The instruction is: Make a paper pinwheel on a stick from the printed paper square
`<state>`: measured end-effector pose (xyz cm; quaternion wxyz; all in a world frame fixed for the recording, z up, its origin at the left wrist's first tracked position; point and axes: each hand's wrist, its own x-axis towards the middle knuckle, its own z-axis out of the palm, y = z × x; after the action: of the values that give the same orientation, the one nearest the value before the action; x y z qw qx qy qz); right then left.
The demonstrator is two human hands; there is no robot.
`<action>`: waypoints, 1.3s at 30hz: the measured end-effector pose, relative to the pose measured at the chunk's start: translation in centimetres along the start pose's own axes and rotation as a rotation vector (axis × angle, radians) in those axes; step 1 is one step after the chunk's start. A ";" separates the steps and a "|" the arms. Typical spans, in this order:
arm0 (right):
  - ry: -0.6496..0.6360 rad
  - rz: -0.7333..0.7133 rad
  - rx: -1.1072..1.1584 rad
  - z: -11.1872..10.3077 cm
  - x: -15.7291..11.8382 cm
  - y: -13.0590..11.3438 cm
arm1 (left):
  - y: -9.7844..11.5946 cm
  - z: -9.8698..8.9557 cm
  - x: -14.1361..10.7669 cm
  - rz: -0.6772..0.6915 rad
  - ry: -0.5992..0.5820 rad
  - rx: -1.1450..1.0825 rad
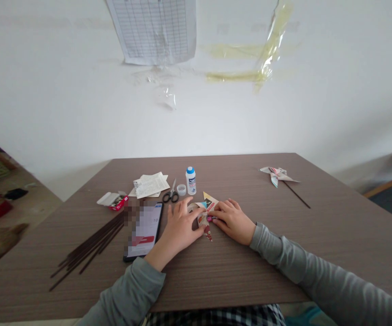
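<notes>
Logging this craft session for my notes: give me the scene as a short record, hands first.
left hand: on the folded printed paper
right hand: fingertips against the same paper
surface: brown wood-grain table
beside hands: black-handled scissors, white bottle with blue cap, smartphone
far left: bundle of thin dark sticks
far right: paper pinwheel on a stick

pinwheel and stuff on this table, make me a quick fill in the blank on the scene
1. The folded printed piece under the left hand and right hand is made of ____.
2. The bottle standing on the table has a ____ cap.
3. Black-handled ____ lie just left of that bottle.
4. A pinwheel on a dark stick lies toward the ____ side of the table.

Answers: paper; blue; scissors; right
</notes>
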<state>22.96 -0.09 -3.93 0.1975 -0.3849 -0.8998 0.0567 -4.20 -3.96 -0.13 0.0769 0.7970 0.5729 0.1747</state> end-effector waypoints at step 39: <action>0.022 -0.012 0.022 0.2 -0.1 0.6 | 0.7 -0.2 -0.3 -0.035 -0.052 0.040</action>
<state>23.31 0.26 -4.30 0.2121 -0.3778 -0.8992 0.0613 -3.75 -4.43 0.19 0.0787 0.7926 0.5880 0.1412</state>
